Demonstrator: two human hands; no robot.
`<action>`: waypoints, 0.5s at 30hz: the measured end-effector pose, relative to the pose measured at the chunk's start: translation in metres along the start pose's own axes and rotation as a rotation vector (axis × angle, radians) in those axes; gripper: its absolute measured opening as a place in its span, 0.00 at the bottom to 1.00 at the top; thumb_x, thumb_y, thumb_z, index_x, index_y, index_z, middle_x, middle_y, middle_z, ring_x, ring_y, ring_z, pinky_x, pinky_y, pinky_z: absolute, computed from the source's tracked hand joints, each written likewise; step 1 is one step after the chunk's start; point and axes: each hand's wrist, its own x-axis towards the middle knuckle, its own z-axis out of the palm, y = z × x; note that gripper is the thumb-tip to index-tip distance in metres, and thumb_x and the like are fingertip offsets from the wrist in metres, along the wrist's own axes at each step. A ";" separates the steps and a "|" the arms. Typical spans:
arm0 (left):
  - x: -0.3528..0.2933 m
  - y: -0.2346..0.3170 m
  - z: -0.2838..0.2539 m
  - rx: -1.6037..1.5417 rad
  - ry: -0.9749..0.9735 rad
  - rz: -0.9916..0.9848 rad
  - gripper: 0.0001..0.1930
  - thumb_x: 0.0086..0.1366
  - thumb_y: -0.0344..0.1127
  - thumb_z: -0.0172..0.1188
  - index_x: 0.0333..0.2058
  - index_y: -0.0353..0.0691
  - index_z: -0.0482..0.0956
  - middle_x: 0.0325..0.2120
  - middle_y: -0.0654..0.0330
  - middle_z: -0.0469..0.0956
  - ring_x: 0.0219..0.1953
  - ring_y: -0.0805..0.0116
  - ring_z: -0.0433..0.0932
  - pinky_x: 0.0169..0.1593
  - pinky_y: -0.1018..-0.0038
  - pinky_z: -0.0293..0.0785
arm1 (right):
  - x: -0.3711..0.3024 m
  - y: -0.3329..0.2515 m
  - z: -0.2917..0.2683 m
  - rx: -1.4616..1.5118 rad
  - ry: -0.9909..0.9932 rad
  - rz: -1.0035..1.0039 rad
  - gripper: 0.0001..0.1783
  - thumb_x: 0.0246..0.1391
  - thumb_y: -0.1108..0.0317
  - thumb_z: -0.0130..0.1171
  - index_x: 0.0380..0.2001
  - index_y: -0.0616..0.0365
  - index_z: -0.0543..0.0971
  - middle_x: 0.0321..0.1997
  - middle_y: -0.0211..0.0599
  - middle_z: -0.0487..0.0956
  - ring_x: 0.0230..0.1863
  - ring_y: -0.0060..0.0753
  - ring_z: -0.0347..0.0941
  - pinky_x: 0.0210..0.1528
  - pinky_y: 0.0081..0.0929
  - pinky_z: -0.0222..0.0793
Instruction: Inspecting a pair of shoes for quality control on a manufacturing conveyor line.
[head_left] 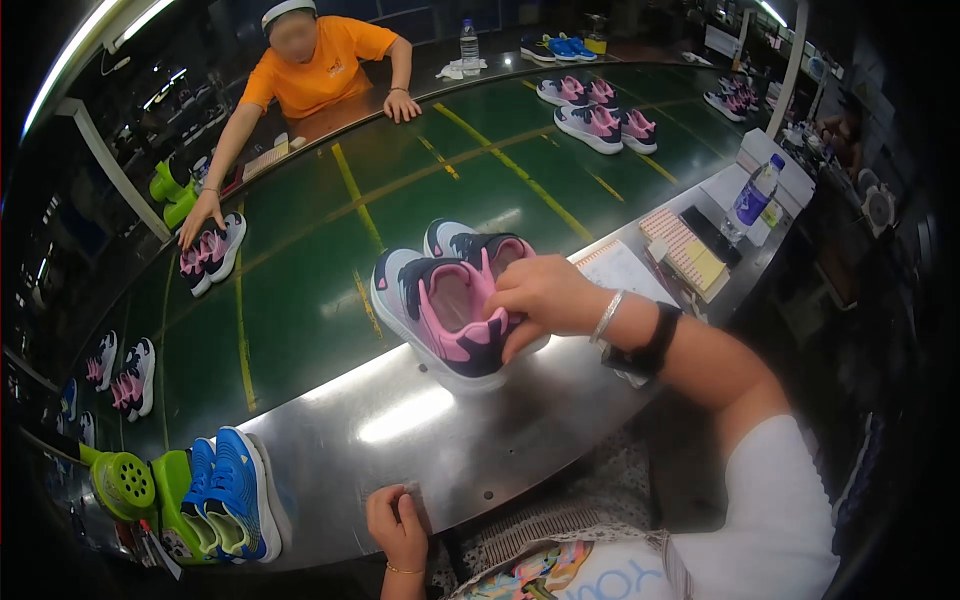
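Nearest, between 6 and 7 o'clock in the view, the left hand (398, 525) is at the edge of the metal counter (335, 450), its fingers loosely curled; I cannot tell whether they close on anything. At 8 o'clock stand blue shoes (240, 490), beside a lime-green device (125, 485). At the dial's centre, the right hand (545, 297) has its fingers closed on the heels of the pink-and-navy shoes (440, 310), toes pointing toward 10; whether the soles touch the surface below is unclear. Toward 3 lies an open notebook (612, 268), and at 2 stands a bottle (752, 200) with a purple label. Beyond spreads the green belt (300, 300), marked with yellow lines. Between 9 and 10, a co-worker's hand (205, 215) touches a similar pair (213, 252); the co-worker (325, 70), in orange, is at 11. More pink-and-navy pairs (595, 120) stand at 1.
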 end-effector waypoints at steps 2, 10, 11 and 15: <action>-0.001 -0.003 0.003 -0.005 0.007 0.016 0.08 0.60 0.33 0.52 0.31 0.33 0.74 0.28 0.53 0.73 0.32 0.57 0.72 0.37 0.68 0.69 | 0.013 0.055 -0.017 -0.115 -0.051 0.126 0.27 0.34 0.39 0.63 0.31 0.49 0.78 0.27 0.32 0.75 0.33 0.39 0.73 0.34 0.33 0.67; 0.000 -0.004 0.004 -0.029 0.003 0.025 0.09 0.61 0.34 0.52 0.29 0.33 0.74 0.27 0.54 0.73 0.31 0.58 0.72 0.36 0.69 0.68 | -0.035 0.135 -0.060 -0.265 0.330 0.497 0.22 0.49 0.52 0.61 0.42 0.56 0.77 0.39 0.41 0.78 0.40 0.43 0.74 0.42 0.33 0.69; 0.001 -0.004 0.004 -0.031 -0.005 -0.006 0.09 0.61 0.34 0.51 0.29 0.33 0.74 0.27 0.54 0.74 0.31 0.59 0.72 0.37 0.69 0.68 | -0.048 0.125 -0.062 -0.178 0.335 0.581 0.21 0.49 0.54 0.60 0.42 0.57 0.77 0.39 0.42 0.78 0.41 0.42 0.74 0.43 0.33 0.69; 0.003 0.001 0.002 -0.012 -0.033 0.010 0.09 0.62 0.33 0.51 0.29 0.33 0.74 0.28 0.54 0.74 0.32 0.59 0.72 0.38 0.69 0.68 | -0.108 0.089 -0.067 0.089 0.293 0.876 0.20 0.50 0.57 0.59 0.41 0.59 0.77 0.38 0.44 0.78 0.40 0.41 0.75 0.43 0.32 0.69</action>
